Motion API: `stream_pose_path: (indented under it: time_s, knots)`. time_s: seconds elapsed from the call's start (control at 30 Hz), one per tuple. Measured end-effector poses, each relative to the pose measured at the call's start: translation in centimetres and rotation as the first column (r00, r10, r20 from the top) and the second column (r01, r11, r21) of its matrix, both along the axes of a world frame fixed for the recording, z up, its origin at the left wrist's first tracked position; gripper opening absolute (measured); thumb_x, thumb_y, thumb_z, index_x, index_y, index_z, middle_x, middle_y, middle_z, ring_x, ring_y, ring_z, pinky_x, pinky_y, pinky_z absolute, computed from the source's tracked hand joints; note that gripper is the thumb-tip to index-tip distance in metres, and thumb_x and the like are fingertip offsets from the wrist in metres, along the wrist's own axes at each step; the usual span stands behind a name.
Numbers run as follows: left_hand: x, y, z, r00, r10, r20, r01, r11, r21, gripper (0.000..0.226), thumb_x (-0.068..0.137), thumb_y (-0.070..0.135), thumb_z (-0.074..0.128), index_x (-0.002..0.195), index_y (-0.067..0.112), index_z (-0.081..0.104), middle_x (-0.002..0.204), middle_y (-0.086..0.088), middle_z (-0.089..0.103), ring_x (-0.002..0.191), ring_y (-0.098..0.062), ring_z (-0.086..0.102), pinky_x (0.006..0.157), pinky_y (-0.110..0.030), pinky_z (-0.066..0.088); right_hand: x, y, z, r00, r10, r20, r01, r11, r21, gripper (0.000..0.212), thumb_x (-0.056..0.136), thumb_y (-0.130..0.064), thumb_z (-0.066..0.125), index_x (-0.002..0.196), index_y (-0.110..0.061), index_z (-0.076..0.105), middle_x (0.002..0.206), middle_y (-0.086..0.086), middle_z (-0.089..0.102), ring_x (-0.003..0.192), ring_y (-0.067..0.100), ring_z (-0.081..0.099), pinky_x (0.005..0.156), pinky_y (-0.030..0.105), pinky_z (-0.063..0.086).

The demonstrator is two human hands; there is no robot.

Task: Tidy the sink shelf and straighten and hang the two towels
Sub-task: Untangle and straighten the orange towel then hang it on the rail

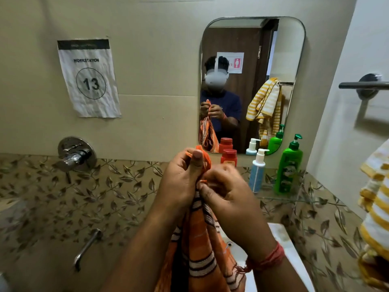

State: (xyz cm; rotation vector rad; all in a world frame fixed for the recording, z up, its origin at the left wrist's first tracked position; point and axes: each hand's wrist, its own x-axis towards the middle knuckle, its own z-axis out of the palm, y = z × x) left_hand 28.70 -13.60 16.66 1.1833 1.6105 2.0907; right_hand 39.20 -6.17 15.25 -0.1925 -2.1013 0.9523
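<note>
An orange towel (199, 245) with dark and pale stripes hangs down from both my hands in front of the sink. My left hand (181, 178) pinches its top edge between thumb and fingers. Just to the right, my right hand (229, 199) grips the same edge, the two hands touching. A yellow and white striped towel (375, 209) hangs bunched at the right edge, below the chrome towel bar (364, 85). On the glass shelf (294, 200) stand a red-capped bottle (229, 158), a white and blue pump bottle (257, 171) and a green pump bottle (289, 167).
A mirror (252, 60) on the wall reflects me and the yellow towel. A chrome mixer valve (74, 154) and a spout (87, 247) stick out of the wall at the left. A paper sign (88, 79) hangs above them. The white sink (292, 256) lies below my hands.
</note>
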Motion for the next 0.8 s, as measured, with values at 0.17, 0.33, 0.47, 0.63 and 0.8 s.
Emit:
stream_pose_path:
  time_s: [0.17, 0.33, 0.47, 0.63, 0.8]
  knots:
    - [0.5, -1.1, -0.9, 1.000, -0.005, -0.024, 0.005, 1.000, -0.001, 0.035, 0.072, 0.056, 0.063, 0.083, 0.024, 0.067, 0.083, -0.008, 0.073, 0.080, -0.022, 0.072, 0.074, -0.039, 0.061, 1.2, -0.3, -1.0, 0.999, 0.038, -0.017, -0.041, 0.980, -0.195, 0.012, 0.094, -0.017, 0.061, 0.085, -0.024, 0.066, 0.077, -0.002, 0.064, 0.073, 0.015, 0.063, 0.066, 0.036, 0.054]
    - [0.9, -2.9, -2.5, 0.998, -0.063, 0.015, 0.064, 0.995, -0.082, 0.043, 0.072, 0.049, 0.068, 0.101, 0.018, 0.068, 0.097, -0.007, 0.076, 0.093, -0.022, 0.074, 0.076, -0.031, 0.059, 2.2, -1.3, -1.9, 0.998, 0.011, -0.055, -0.024, 0.971, -0.239, 0.013, 0.093, -0.015, 0.062, 0.084, -0.024, 0.065, 0.076, -0.006, 0.064, 0.071, 0.007, 0.061, 0.063, 0.021, 0.049]
    - [1.3, -4.3, -3.4, 0.989, -0.147, 0.033, 0.150, 0.976, -0.160, 0.070, 0.066, 0.064, 0.071, 0.118, 0.019, 0.065, 0.110, -0.002, 0.076, 0.104, -0.018, 0.073, 0.081, -0.029, 0.058, 3.1, -1.7, -2.4, 0.999, 0.017, -0.051, -0.029, 0.967, -0.252, 0.014, 0.093, -0.013, 0.061, 0.085, -0.024, 0.065, 0.080, -0.006, 0.065, 0.074, 0.008, 0.062, 0.065, 0.021, 0.051]
    - [1.8, -5.6, -3.7, 0.948, -0.279, 0.151, 0.308, 0.924, -0.225, 0.046, 0.084, 0.034, 0.069, 0.122, 0.009, 0.061, 0.110, -0.011, 0.075, 0.107, -0.028, 0.071, 0.086, -0.041, 0.057, 4.1, -1.9, -2.7, 0.998, 0.049, -0.040, -0.058, 0.961, -0.270, 0.013, 0.094, -0.012, 0.060, 0.085, -0.021, 0.065, 0.078, -0.003, 0.065, 0.073, 0.009, 0.062, 0.064, 0.025, 0.052]
    - [2.2, -5.9, -4.0, 0.931, -0.275, 0.239, 0.312, 0.940, -0.135, 0.034, 0.086, 0.017, 0.061, 0.118, 0.008, 0.061, 0.106, -0.013, 0.075, 0.104, -0.030, 0.071, 0.084, -0.039, 0.056, 4.6, -1.9, -3.0, 0.995, 0.081, -0.049, -0.092, 0.953, -0.288, 0.008, 0.091, -0.021, 0.060, 0.085, -0.023, 0.065, 0.078, -0.002, 0.065, 0.073, 0.011, 0.061, 0.065, 0.028, 0.050]
